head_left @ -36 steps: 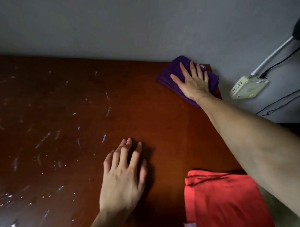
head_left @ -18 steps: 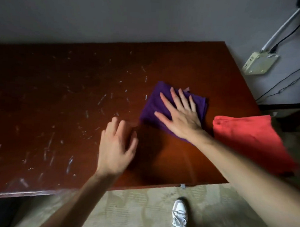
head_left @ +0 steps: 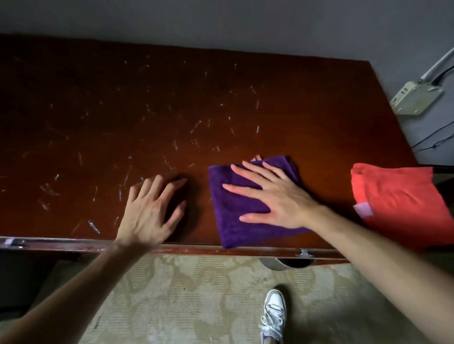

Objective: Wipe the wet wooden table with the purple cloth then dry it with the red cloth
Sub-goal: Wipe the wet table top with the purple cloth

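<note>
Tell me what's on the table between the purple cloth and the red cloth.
Nothing: in the head view, only bare table separates the purple cloth from the red cloth, apart from the forearm crossing above its near edge.

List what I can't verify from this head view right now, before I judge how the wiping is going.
- Table surface under the purple cloth: covered by the cloth and the right hand.
- Red cloth: right part cut off by the frame edge; its pale tag is too blurred to read.
- Far left of the table: too dark to judge wetness.
- Round object under the table's front edge: mostly hidden.
- Left hand: palm contact hidden.
</note>
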{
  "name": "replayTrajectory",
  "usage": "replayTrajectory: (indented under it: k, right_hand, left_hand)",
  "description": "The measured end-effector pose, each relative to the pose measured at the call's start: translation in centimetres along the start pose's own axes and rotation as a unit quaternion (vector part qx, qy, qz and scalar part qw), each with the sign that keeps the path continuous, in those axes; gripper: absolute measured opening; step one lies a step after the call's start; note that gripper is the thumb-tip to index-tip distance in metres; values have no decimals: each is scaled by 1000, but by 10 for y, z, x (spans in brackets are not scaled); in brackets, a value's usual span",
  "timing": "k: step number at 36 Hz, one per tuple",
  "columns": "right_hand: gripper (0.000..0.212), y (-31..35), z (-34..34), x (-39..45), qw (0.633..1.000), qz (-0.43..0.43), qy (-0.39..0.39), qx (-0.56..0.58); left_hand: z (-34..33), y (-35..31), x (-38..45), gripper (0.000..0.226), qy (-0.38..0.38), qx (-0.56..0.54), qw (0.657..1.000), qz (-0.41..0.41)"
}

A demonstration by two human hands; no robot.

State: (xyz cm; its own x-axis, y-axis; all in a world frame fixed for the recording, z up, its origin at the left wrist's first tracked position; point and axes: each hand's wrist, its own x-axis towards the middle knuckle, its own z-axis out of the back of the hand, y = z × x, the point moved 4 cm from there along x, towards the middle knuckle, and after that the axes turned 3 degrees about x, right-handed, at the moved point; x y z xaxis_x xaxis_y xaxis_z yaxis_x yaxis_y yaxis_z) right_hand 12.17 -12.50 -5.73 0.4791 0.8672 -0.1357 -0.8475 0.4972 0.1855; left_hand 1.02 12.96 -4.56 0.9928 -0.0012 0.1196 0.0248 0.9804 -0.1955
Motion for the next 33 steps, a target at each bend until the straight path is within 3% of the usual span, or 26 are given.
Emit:
replayTrajectory:
  k: [4,18,24,33]
  right_hand:
    - [69,-45,18,41,998,50,14,-17]
    - [70,-187,73,176,1000,-14,-4,-17]
    - [75,-226,96,225,998,-63,-14,7]
    - [74,-236,103,257,969,-228,-82,39]
  left_hand:
    - [-2,3,0,54,2,-20,1000,7]
    - [-6,6,2,53,81,-49,995,19]
    - [-7,7,4,53,75,-57,995,21]
    - [-8,7,3,53,45,-49,998,14]
